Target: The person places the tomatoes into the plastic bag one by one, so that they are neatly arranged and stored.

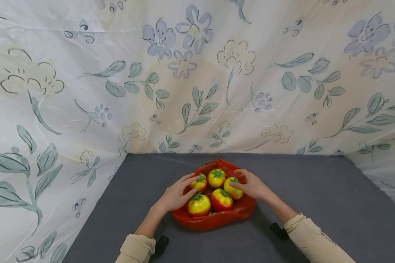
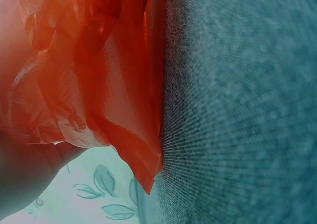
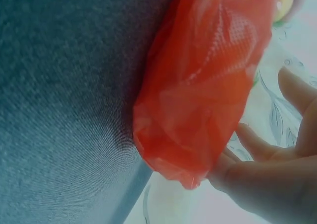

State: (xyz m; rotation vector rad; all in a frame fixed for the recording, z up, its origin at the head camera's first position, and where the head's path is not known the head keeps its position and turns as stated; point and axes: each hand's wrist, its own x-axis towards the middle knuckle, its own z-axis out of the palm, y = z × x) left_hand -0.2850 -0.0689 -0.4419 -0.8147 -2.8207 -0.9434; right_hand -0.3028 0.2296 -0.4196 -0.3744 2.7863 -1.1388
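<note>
A red plastic bag (image 1: pixel 214 222), its top spread wide, sits on the dark grey table. Inside are several round yellow-and-red fruits with green leafy tops, tomato-like, among them a front left one (image 1: pixel 197 206) and a back one (image 1: pixel 216 178). My left hand (image 1: pixel 174 196) lies over the bag's left rim, fingers extended across the left fruit (image 1: pixel 201 185). On the opposite side, my right hand (image 1: pixel 252 186) reaches over the rim, its thumb at the right fruit (image 1: pixel 234 191). The right wrist view shows its fingers (image 3: pixel 257 142) spread beside the bag; bag folds mostly hide the left hand in the left wrist view.
The grey tabletop (image 1: pixel 145 168) reaches back to a hanging floral cloth (image 1: pixel 197 91), which also encloses the left and right sides. Black wrist devices (image 1: pixel 161 245) show at both cuffs.
</note>
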